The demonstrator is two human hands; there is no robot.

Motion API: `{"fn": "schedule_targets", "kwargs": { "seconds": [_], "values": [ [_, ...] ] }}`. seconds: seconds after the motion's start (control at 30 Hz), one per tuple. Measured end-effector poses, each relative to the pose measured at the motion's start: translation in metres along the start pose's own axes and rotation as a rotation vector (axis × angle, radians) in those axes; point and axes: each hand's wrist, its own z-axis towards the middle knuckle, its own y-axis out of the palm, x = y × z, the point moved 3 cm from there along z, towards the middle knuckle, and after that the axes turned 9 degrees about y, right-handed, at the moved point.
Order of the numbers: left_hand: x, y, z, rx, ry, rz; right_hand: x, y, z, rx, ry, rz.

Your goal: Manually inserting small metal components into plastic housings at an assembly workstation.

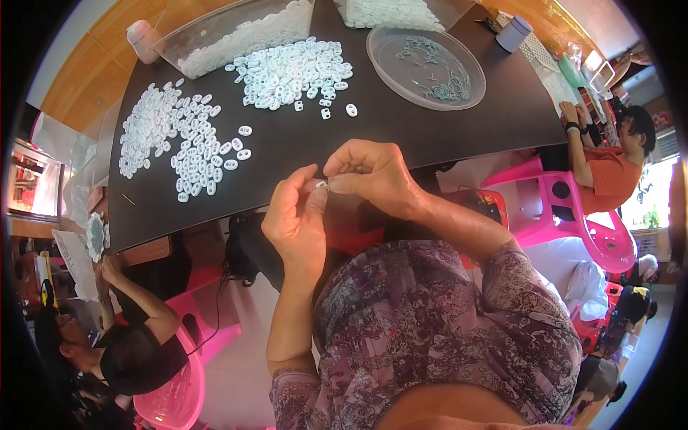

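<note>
Just off the table's near edge, my left hand [295, 222] and my right hand [376, 175] meet fingertip to fingertip. Pinched between them is a small white plastic piece [322, 185], mostly covered by the fingers. On the dark table [287, 147] beyond lies a pile of small white plastic pieces [290, 75]. Further left, a spread of white oval pieces [197, 154] with two openings each runs toward the near edge. A round clear plastic lid [380, 61], right of the pile, holds scattered small grey-green parts [448, 89].
Clear bins [244, 39] of white pieces stand at the back. A pink-white bottle [142, 39] is far left, a grey-lidded jar [514, 34] far right. One person [136, 351] sits at left, another [609, 161] at right on a pink chair [555, 204].
</note>
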Motion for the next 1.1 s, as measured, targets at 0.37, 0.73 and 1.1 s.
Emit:
{"fn": "schedule_targets", "kwargs": {
  "seconds": [0.37,0.73,1.1],
  "values": [
    [-0.005,-0.001,0.0,0.074,-0.257,-0.201,0.002,0.002,0.004,0.009,-0.021,-0.091],
    [-0.009,0.005,-0.001,0.148,-0.24,-0.355,-0.001,0.004,0.006,0.05,-0.1,-0.254],
    [-0.012,0.001,0.005,0.159,-0.162,-0.31,-0.013,-0.018,0.013,0.209,-0.55,-0.659]
  ]
}}
